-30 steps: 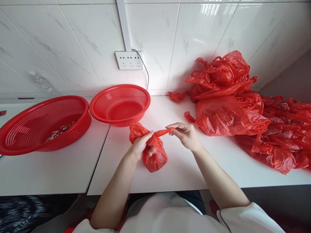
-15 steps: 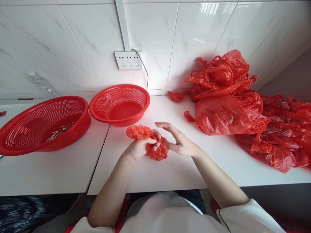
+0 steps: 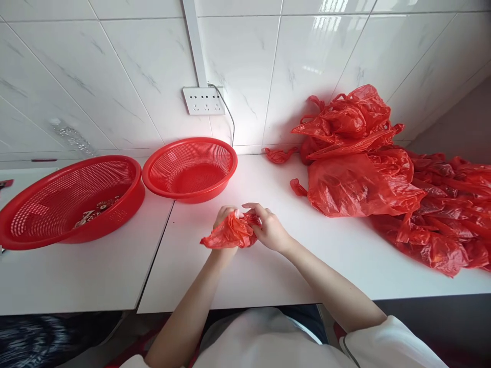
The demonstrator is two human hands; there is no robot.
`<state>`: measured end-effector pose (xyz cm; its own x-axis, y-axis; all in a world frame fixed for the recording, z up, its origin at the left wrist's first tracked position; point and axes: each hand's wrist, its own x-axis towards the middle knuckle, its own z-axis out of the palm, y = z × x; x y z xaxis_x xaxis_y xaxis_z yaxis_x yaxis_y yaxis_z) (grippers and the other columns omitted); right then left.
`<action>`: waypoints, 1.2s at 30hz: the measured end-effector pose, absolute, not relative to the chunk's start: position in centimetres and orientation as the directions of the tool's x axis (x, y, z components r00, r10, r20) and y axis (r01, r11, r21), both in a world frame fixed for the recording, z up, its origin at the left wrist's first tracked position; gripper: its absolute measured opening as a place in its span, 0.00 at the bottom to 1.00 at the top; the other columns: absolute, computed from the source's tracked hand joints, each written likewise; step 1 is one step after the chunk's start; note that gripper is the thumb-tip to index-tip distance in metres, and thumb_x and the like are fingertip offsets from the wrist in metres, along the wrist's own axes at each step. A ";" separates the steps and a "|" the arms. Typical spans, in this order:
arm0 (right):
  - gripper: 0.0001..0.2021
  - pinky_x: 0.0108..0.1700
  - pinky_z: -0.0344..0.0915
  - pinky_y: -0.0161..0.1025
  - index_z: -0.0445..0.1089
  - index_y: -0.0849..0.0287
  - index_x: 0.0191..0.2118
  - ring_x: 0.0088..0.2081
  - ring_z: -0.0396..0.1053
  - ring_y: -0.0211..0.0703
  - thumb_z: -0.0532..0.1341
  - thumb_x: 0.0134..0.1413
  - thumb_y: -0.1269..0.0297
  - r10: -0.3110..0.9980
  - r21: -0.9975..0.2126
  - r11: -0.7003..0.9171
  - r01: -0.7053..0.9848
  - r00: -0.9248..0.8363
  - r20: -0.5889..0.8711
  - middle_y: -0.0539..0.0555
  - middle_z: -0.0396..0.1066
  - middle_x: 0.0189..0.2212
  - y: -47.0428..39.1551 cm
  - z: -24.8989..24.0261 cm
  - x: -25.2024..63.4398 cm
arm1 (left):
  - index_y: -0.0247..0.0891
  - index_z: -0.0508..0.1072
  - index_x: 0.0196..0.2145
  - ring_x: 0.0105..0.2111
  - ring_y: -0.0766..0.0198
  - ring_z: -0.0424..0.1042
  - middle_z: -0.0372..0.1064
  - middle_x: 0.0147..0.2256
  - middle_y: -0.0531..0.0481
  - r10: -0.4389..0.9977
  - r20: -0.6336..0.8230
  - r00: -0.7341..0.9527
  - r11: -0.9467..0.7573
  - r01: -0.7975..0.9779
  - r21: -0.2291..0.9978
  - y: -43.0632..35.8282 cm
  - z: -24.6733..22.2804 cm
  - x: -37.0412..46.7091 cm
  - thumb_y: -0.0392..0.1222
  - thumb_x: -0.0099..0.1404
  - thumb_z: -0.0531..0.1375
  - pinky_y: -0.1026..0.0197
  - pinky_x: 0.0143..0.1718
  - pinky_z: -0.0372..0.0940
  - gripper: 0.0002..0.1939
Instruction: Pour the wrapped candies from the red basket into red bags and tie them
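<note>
A crumpled red plastic bag [image 3: 230,232] is held between my two hands above the white table, in front of the smaller basket. My left hand [image 3: 225,214] grips it from behind, partly covered by the plastic. From the right, my right hand [image 3: 270,227] pinches the bag's bunched end between thumb and fingers. Whatever may be inside the bag is hidden.
Two red perforated plastic baskets stand at the left: a large one [image 3: 132,204] with small pale and brown pieces inside, and a smaller basket [image 3: 215,193]. Red plastic bags [image 3: 364,184] are heaped at the right. A power strip [image 3: 203,101] hangs on the tiled wall.
My right hand has moved in from being open beside the bag and now pinches it. My left hand has turned, and the bag's loose end now drapes over it toward me.
</note>
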<state>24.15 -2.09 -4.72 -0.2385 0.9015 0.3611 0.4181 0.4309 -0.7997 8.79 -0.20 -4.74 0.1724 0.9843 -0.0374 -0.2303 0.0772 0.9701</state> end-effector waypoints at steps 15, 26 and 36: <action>0.15 0.55 0.64 0.46 0.78 0.53 0.35 0.51 0.65 0.46 0.59 0.61 0.50 0.944 -0.945 0.323 0.059 -0.086 0.317 0.56 0.69 0.44 -1.9 -4.5 23.8 | 0.47 0.68 0.58 0.59 0.53 0.60 0.58 0.60 0.44 0.927 0.306 0.217 -0.308 -0.028 0.951 -1.4 -4.4 9.3 0.51 0.65 0.60 0.52 0.61 0.58 0.25; 0.12 0.58 0.60 0.48 0.75 0.55 0.36 0.47 0.68 0.45 0.60 0.60 0.53 0.926 -0.961 0.257 -0.105 0.313 0.213 0.53 0.71 0.40 -0.6 -5.4 28.1 | 0.39 0.71 0.56 0.62 0.44 0.58 0.64 0.59 0.40 0.983 0.111 0.144 -0.129 0.119 0.984 -0.5 -3.3 5.3 0.52 0.67 0.58 0.45 0.63 0.51 0.23; 0.28 0.61 0.56 0.58 0.61 0.54 0.61 0.61 0.60 0.55 0.63 0.57 0.53 0.871 -0.662 0.453 0.597 -0.139 0.471 0.62 0.62 0.61 -1.4 -2.8 28.1 | 0.41 0.71 0.54 0.58 0.48 0.65 0.68 0.55 0.41 0.972 -0.094 0.216 0.062 0.150 0.987 0.5 -6.7 6.1 0.52 0.62 0.63 0.49 0.59 0.60 0.24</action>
